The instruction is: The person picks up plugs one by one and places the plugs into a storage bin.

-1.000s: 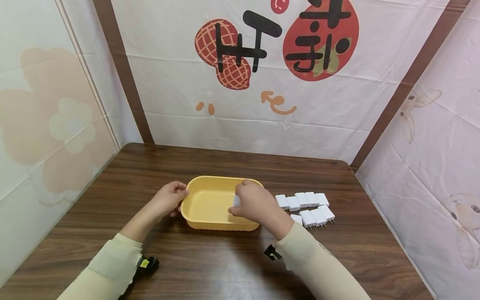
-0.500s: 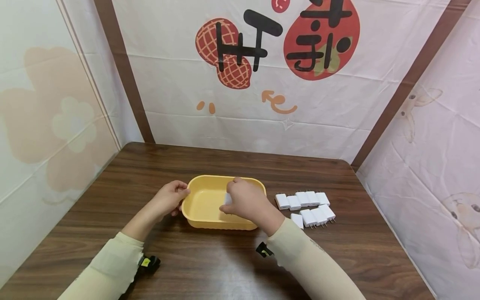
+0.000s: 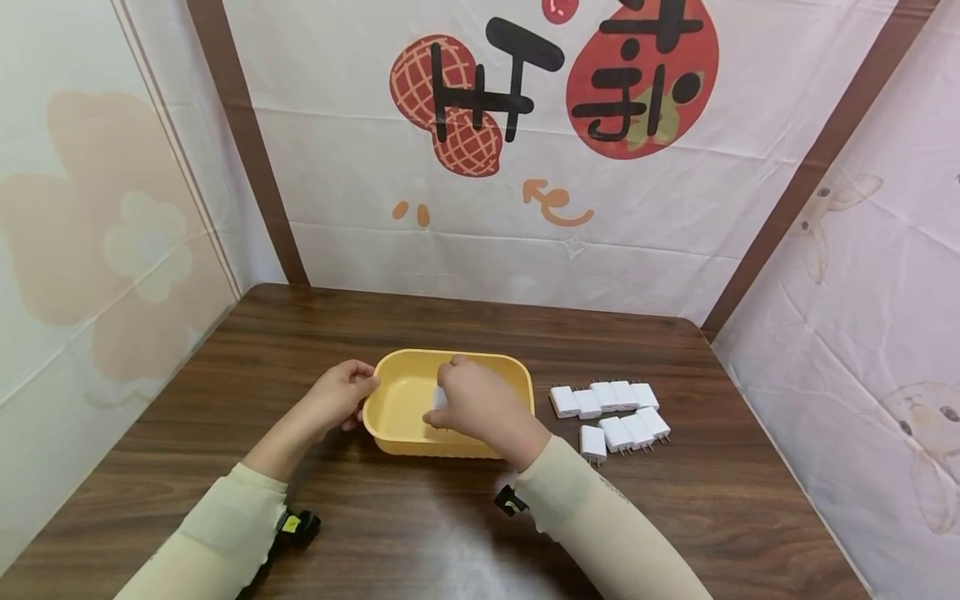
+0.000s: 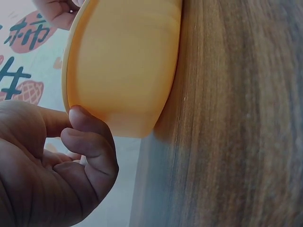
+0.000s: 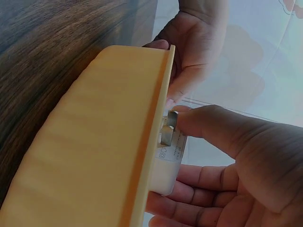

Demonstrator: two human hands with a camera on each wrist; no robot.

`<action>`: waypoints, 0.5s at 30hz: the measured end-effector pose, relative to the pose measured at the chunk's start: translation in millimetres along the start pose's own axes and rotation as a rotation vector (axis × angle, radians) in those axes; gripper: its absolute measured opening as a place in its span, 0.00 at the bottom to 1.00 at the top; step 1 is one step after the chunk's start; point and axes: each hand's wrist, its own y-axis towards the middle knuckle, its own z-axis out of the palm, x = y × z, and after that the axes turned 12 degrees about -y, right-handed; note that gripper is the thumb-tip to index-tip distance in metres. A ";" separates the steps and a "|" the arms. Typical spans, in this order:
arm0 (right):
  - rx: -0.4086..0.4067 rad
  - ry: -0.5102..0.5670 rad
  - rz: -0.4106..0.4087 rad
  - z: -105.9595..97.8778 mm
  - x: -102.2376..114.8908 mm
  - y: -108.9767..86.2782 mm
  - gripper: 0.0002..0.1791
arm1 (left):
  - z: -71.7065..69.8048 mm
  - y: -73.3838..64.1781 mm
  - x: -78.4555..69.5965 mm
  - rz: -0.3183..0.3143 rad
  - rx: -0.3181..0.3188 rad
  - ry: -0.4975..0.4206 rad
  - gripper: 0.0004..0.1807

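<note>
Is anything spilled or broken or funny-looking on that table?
Nothing looks spilled or broken. The yellow tray sits upright, with the left hand holding its edge. Only the front row of white chargers looks a little crooked: it slants, while the row behind runs nearly straight across.

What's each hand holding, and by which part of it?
The right hand holds a white charger by its body, between thumb and fingers; the left hand pinches the yellow tub by the rim at its left end.
</note>
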 end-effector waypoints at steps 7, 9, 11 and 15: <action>-0.009 -0.016 -0.005 5.3 7.9 4.2 0.25 | -0.4 0.4 1.8 0.011 0.011 -0.005 0.21; -0.010 -0.024 -0.005 6.3 9.8 5.4 0.25 | -1.0 0.2 0.9 0.012 0.013 -0.007 0.21; -0.007 -0.028 -0.005 6.9 11.9 6.5 0.25 | -1.5 -0.2 0.3 0.013 0.013 -0.009 0.21; 0.003 -0.028 -0.003 7.8 15.4 8.6 0.25 | -1.3 -0.3 0.4 0.014 0.017 -0.008 0.21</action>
